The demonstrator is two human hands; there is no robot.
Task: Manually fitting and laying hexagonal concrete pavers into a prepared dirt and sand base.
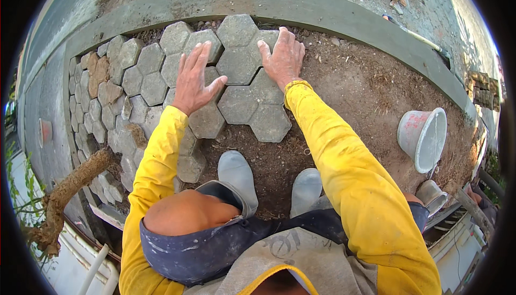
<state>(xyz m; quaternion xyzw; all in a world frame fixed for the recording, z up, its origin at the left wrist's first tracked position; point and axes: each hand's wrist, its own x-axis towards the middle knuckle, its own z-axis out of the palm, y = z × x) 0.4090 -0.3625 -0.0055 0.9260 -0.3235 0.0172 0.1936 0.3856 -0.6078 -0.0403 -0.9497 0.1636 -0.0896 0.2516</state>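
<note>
L hand lies flat, fingers spread wide, palm down on the grey multi-hex paver and its neighbour to the L. R hand also flat and open, pressing the paver's far R lobe; nothing gripped by either. Paver sits between both hands, bedded on brown soil, abutting laid pavers on the L hand side.

Handling, est.: concrete, heavy, rigid, rough, non-slip; edges may chip if dropped. Best hold: opp. outer edges, both hands.

Surrounds: concrete kerb just beyond fingertips, limits fwd shift. Bucket well off to R of R hand. Boots close behind paver, near wrists. Root far L, clear of work.
</note>
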